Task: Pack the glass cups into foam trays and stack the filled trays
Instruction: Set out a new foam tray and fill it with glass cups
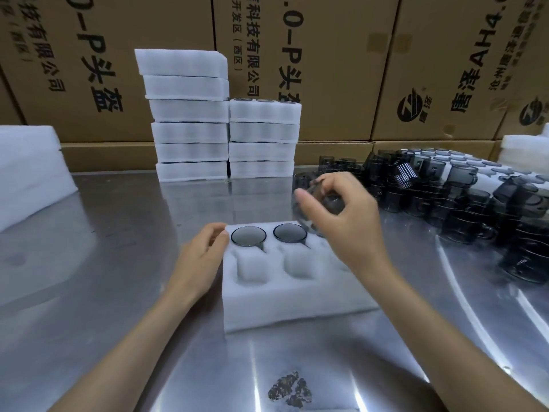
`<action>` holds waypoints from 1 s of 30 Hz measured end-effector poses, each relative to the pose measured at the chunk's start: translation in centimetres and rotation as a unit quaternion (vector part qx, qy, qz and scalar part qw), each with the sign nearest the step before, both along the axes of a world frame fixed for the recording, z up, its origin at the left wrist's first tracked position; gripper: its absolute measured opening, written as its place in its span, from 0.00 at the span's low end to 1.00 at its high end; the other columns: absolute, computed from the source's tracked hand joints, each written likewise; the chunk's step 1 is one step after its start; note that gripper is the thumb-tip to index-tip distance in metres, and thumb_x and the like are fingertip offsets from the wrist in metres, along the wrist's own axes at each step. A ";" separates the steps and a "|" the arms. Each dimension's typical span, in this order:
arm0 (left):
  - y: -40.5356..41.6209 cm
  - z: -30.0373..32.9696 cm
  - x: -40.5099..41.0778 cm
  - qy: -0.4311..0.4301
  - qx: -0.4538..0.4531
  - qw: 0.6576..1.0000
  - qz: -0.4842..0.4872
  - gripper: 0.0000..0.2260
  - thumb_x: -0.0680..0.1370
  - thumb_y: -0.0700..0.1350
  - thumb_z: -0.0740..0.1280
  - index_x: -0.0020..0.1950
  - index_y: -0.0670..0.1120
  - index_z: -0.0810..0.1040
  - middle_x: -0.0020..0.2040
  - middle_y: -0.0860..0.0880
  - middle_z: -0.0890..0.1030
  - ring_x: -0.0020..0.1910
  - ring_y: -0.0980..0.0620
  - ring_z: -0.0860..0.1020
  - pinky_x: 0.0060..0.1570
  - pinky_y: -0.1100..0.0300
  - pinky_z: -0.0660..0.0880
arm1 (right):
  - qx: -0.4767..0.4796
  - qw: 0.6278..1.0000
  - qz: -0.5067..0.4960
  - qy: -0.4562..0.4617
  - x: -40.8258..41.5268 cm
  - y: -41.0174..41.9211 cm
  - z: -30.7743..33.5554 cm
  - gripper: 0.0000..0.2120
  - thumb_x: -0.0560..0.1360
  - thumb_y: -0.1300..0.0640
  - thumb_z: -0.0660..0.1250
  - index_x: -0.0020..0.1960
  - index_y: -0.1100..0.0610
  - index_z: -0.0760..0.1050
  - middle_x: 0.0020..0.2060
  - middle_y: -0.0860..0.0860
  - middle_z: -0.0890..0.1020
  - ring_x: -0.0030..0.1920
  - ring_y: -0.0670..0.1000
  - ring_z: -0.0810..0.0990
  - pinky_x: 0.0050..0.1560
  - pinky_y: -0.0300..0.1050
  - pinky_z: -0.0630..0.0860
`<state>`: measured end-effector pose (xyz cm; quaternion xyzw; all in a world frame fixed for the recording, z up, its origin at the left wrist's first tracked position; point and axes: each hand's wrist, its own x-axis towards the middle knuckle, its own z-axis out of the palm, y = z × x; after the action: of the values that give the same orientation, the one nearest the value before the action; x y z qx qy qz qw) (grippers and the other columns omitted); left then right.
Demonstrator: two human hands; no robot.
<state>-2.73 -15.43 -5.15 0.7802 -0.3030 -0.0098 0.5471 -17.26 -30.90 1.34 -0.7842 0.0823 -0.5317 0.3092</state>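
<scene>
Right hand (347, 215) is holding a blurred glass cup (319, 203) in a curled-finger grip, tilted above the far right corner of the foam tray (282, 301). Left hand (202, 257) is touching the tray's far left corner, fingers bent against the foam; grip is grasping nothing. 2 cups (248, 236) are sitting in the tray's far pockets; 2 near pockets are showing bare foam. Tray is lying on the metal counter (118, 278). 2 stacks of filled trays (261, 141) are standing behind it. Loose dark cups (463, 203) are piling up at right. Cardboard boxes (326, 55) are lining the back.
</scene>
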 end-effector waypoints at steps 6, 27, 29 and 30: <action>-0.1 -0.1 0.2 -0.023 -0.006 1.000 -0.002 0.09 0.80 0.46 0.60 0.57 0.50 0.77 0.50 0.56 0.81 0.46 0.68 0.76 0.41 0.76 0.68 | -0.074 0.989 0.006 0.130 1.4 5.8 -1.2 0.14 0.70 0.44 0.71 0.36 0.49 0.69 0.38 0.44 0.74 0.40 0.45 0.73 0.38 0.42 0.70; 0.4 0.1 -0.8 -0.013 0.008 1.000 -0.004 0.13 0.82 0.48 0.56 0.63 0.49 0.75 0.56 0.52 0.80 0.57 0.53 0.76 0.57 0.56 0.71 | -0.128 0.958 0.005 0.255 0.9 7.2 -3.4 0.17 0.69 0.39 0.67 0.45 0.46 0.62 0.39 0.39 0.72 0.42 0.42 0.70 0.37 0.38 0.62; 0.6 0.1 -1.0 -0.024 0.013 1.000 -0.012 0.14 0.82 0.49 0.56 0.65 0.49 0.74 0.59 0.52 0.79 0.59 0.53 0.75 0.62 0.53 0.70 | -0.117 0.958 0.016 0.260 0.8 7.2 -3.4 0.19 0.69 0.37 0.67 0.50 0.46 0.64 0.44 0.38 0.74 0.47 0.41 0.73 0.41 0.39 0.67; 0.7 0.1 -1.1 -0.032 0.012 0.999 -0.014 0.14 0.82 0.48 0.55 0.66 0.49 0.73 0.61 0.52 0.78 0.60 0.54 0.74 0.63 0.53 0.69 | -0.110 0.959 0.024 0.262 0.7 7.1 -3.4 0.22 0.68 0.36 0.67 0.54 0.45 0.65 0.49 0.37 0.76 0.52 0.41 0.74 0.45 0.39 0.69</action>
<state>-3.81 -14.74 -5.07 0.7824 -0.3312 0.0042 0.5273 -16.58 -23.85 -2.06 -0.9267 0.0823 -0.3059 0.2019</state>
